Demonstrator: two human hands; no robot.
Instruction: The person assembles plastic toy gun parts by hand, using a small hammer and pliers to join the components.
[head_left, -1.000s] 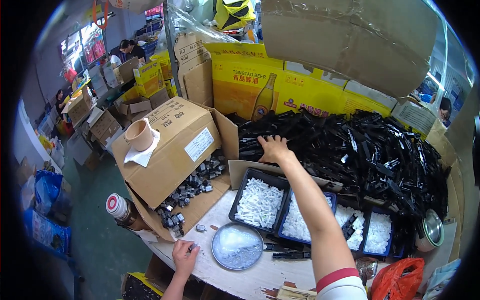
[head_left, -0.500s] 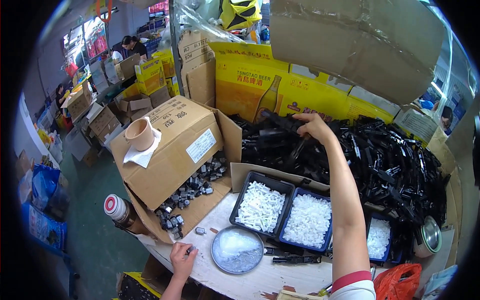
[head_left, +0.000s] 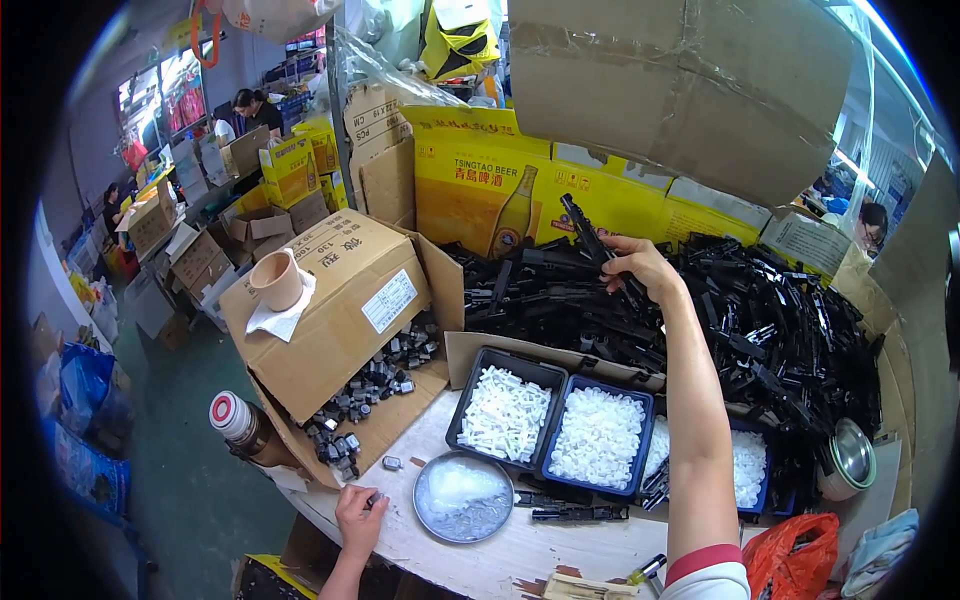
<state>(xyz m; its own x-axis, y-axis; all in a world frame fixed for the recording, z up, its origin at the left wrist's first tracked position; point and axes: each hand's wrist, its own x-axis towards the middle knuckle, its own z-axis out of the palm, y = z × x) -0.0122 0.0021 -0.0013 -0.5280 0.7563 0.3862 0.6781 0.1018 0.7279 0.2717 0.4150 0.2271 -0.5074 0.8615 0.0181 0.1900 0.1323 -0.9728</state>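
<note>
My right hand (head_left: 640,270) grips a long black plastic part (head_left: 588,228), tilted up above a large heap of similar black parts (head_left: 760,330). Near the table's front edge, my left hand (head_left: 360,518) pinches a small motor (head_left: 375,499), dark and mostly covered by the fingers. Beside that hand lies a loose motor (head_left: 392,463). A round metal dish (head_left: 463,497) with a whitish, grease-like mass stands to its right. More small motors (head_left: 365,393) spill from a tipped cardboard box (head_left: 340,290). Two black parts (head_left: 578,514) rest on the table right of the dish.
Trays of small white plastic pieces, one black (head_left: 508,405) and one blue (head_left: 600,435), stand mid-table; another is partly behind my right forearm. A lidded bottle (head_left: 240,420), a screwdriver (head_left: 648,570), metal bowls (head_left: 850,455) and a red bag (head_left: 795,555) surround the work area. People work in the background.
My right hand has lifted one black part out of the heap, its end now raised. My left hand stays near the dish with the motor. The view has shifted slightly.
</note>
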